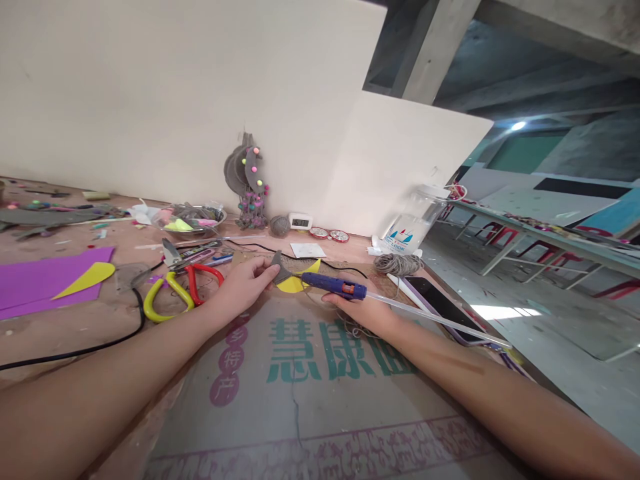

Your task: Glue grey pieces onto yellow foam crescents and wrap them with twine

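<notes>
My right hand (363, 308) is closed around a blue hot glue gun (334, 285), which has a long clear glue stick (440, 319) sticking out of its back end. The gun's nozzle points left. Between the fingers of my left hand (251, 280) is a small grey piece (281, 268), pinched close to the nozzle. A yellow cut-out piece (293, 285) lies just behind and below the nozzle; whether it touches the grey piece I cannot tell. Some grey yarn (357, 327) shows under my right hand.
Yellow-handled pliers (170, 298) and red-handled pliers (194, 283) lie left of my left hand. Purple sheets (45, 283) are further left. A phone (440, 300), a yarn skein (399, 264) and a plastic jar (413, 220) stand right. A decorated grey ornament (246, 173) leans at the back.
</notes>
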### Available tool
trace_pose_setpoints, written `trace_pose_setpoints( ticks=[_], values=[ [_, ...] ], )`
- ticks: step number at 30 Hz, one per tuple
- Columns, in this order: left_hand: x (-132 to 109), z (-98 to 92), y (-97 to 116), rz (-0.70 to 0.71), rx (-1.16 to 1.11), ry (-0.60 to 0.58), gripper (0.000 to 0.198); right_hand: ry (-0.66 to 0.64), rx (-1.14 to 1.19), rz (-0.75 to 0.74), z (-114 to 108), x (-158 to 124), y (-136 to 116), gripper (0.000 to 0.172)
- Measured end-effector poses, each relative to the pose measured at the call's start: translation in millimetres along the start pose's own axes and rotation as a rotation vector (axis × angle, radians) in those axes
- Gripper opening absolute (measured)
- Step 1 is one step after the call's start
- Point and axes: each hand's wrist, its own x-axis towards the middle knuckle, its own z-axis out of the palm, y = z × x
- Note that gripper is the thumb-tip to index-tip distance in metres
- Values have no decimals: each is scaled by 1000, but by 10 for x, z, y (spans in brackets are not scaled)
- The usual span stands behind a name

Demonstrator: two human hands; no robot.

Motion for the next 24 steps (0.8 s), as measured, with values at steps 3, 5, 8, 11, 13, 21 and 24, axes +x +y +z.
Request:
trace_pose_setpoints(
  ticks=[3,5,8,11,13,21,24],
  values=[
    [1,-3,0,3,2,-1,30,5,-17,-11,-8,6,-11,34],
    [2,-1,-2,3,5,-4,30,5,-23,-14,-14,5,-21,34],
    [4,4,-6,3,-2,-11,29,3,-12,-6,-16,-1,-34,34],
    [4,6,-5,7,-9,-13,29,1,2,8,-13,-4,-43,33],
    [1,6,-2,6,-1,-6,30,-7,-1,9,-13,-4,-48,33],
    [-5,0,-5,23,11,-4,31,-24,-8,26,-43,1,-98,34],
    [-9,2,-10,22,11,-7,31,-13,-13,14,-41,8,-98,34]
  ],
)
